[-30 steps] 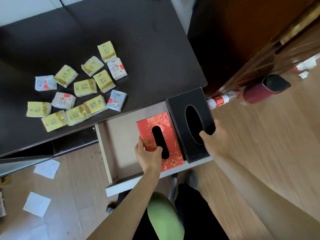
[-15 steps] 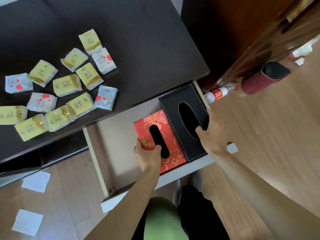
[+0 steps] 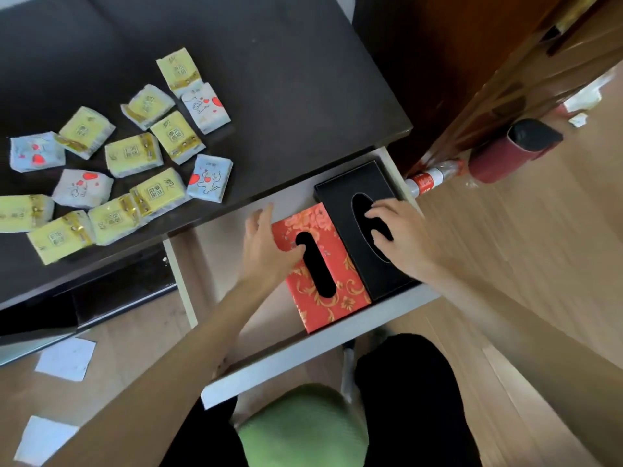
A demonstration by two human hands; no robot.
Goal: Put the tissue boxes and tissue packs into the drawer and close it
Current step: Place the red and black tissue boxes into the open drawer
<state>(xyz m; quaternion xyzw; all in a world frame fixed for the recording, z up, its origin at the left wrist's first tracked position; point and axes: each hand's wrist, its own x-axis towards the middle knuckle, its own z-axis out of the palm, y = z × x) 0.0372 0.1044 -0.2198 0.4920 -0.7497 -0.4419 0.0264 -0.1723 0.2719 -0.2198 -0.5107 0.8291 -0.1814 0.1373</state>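
Side by side in the open white drawer lie a red floral tissue box and, right of it, a black tissue box. My left hand hovers over the red box's far left corner, fingers spread, thumb at the slot. Over the black box's oval opening rests my right hand, fingers apart, gripping nothing. Several yellow and white tissue packs lie scattered on the dark table to the left.
The drawer's left half is bare. A plastic bottle and a dark red cylinder lie on the wood floor by the brown wooden furniture at right. White paper sheets lie on the floor at left.
Both hands have let go of the boxes' near ends and slid forward on top of them. The boxes now sit lower in the drawer.
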